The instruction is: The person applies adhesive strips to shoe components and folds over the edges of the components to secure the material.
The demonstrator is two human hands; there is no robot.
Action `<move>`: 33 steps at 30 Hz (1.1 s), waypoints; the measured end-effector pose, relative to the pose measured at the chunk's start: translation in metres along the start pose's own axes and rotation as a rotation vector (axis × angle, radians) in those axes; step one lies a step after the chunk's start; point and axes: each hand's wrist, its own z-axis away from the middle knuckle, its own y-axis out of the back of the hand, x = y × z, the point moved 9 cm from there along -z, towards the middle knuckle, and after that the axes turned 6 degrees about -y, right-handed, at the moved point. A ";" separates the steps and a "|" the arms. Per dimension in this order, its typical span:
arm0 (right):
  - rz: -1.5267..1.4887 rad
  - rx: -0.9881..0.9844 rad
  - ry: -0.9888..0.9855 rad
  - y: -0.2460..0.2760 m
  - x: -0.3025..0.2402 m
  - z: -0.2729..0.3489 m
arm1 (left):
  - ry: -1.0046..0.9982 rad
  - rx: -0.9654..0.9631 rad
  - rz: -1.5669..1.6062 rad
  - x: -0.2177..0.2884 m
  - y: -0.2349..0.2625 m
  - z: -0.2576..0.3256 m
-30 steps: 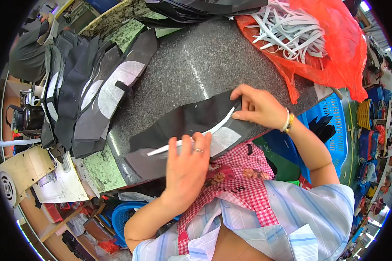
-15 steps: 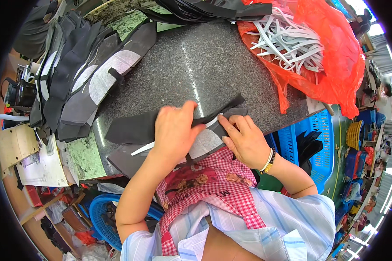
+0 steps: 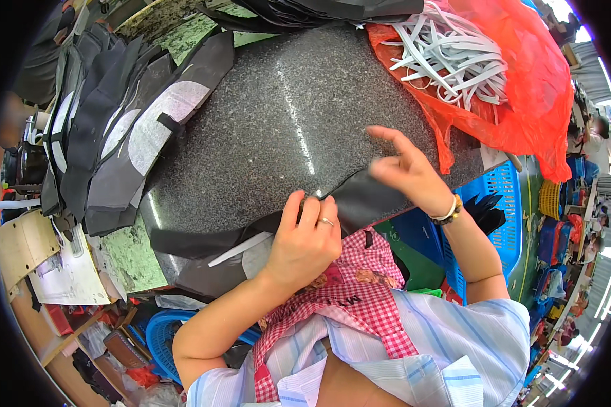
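Along the near edge of the speckled dark table [image 3: 244,149] lies a long black fabric piece [image 3: 370,202], partly folded over. A narrow white strip [image 3: 240,249] runs along it, beside a pale patch [image 3: 256,258]. My left hand [image 3: 304,237] is closed on the middle of the fabric, fingertips pressed together at its upper fold; what lies under the palm is hidden. Above the fabric's right end, my right hand [image 3: 414,178] is raised with thumb and forefinger apart, slightly blurred and holding nothing.
Layered black pieces with pale patches [image 3: 168,119] lie at the left. More black pieces [image 3: 319,9] are heaped at the far edge. A red plastic bag [image 3: 533,88] holds white strips [image 3: 448,57] at the far right. Blue baskets [image 3: 510,247] stand below the table.
My right hand has let go of the fabric and lifted up and right. My left hand has moved right and down along the piece. The fabric's right part now covers the pale patch there.
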 end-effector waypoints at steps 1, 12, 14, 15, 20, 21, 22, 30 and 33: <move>0.202 0.003 0.205 -0.008 -0.018 0.001 | 0.006 -0.003 0.000 0.000 0.000 0.002; 0.971 -0.263 0.771 -0.051 -0.059 0.027 | 0.099 -0.190 -0.117 0.003 -0.017 0.004; 0.595 -0.492 0.529 -0.073 -0.043 0.029 | 0.081 -0.161 -0.100 0.001 -0.003 -0.003; 0.682 -0.480 0.541 -0.075 -0.033 0.029 | 0.070 -0.143 -0.089 0.001 0.005 -0.006; 0.990 -0.510 0.680 -0.093 -0.020 0.037 | 0.221 -0.304 0.044 -0.011 0.028 0.082; 1.024 -0.461 0.742 -0.094 -0.022 0.038 | 0.186 -0.318 0.041 -0.013 0.024 0.086; 1.050 -0.421 0.810 -0.097 -0.025 0.041 | 0.163 -0.337 0.035 -0.017 0.024 0.084; 1.002 -0.469 0.700 -0.139 -0.030 0.053 | 0.081 -0.365 0.075 -0.022 0.031 0.083; 0.863 -0.448 0.667 -0.149 -0.034 0.051 | 0.096 -0.304 0.060 -0.024 0.027 0.091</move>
